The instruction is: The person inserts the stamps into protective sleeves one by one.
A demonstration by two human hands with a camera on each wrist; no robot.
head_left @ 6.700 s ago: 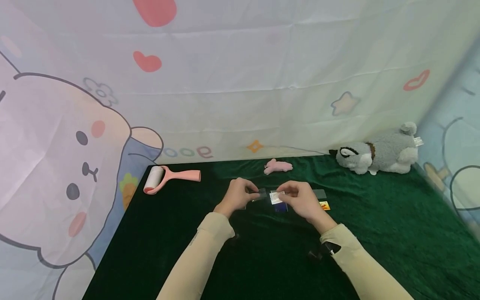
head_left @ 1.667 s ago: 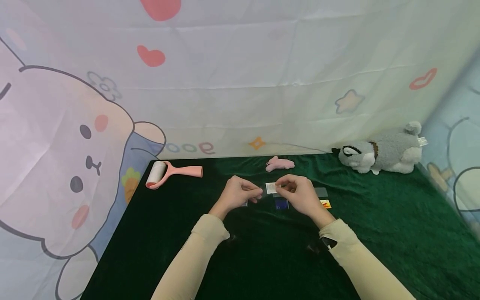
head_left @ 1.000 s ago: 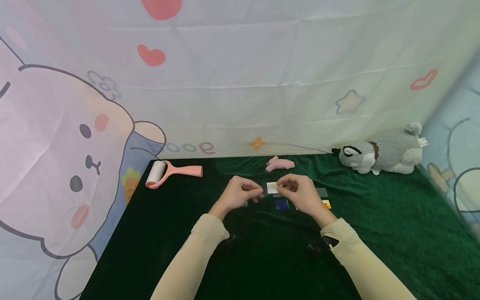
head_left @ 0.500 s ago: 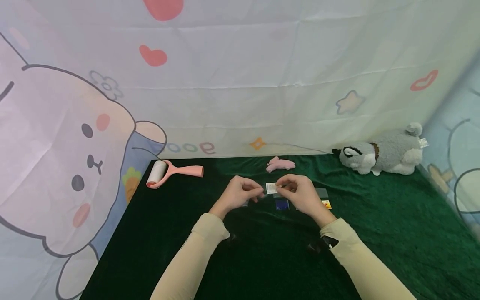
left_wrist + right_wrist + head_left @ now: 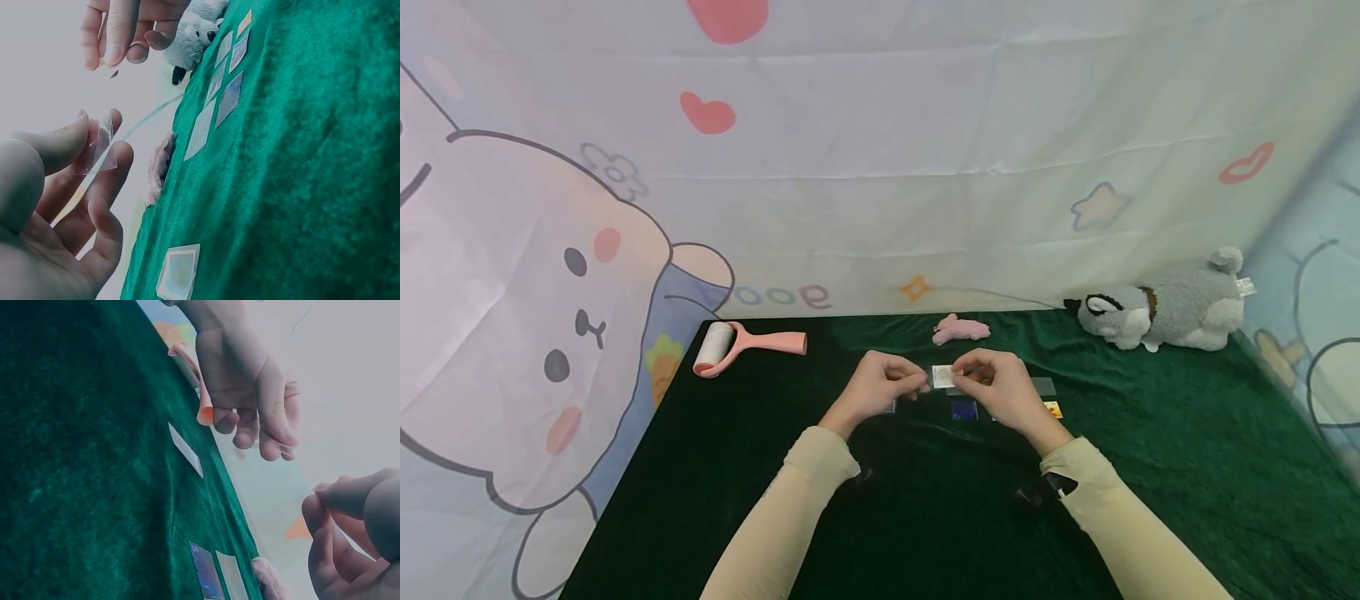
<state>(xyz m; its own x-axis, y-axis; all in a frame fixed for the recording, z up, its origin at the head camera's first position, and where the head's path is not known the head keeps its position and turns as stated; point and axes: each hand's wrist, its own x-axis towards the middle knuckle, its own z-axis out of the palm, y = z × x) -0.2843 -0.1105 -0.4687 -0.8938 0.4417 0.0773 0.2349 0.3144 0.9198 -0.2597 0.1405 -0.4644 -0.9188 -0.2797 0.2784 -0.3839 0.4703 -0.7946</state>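
Note:
In the left wrist view my left hand pinches a small clear plastic sleeve between thumb and fingers. Facing it, my right hand pinches a small whitish stamp by its right edge. Sleeve and stamp are held up above the cloth, a short gap apart. Below them lies a dark blue stamp with a perforated edge, beside an empty clear sleeve. Nearer the left hand, a pale stamp in a sleeve lies flat.
More sleeves and a yellow stamp lie toward the right on the green cloth. Behind sit a small pink plush and a grey plush penguin. A pink lint roller lies back left.
Since the earliest frame, both hands have shifted slightly, and the whitish stamp has moved up and away from the blue one. Over the last second the hands have barely moved.

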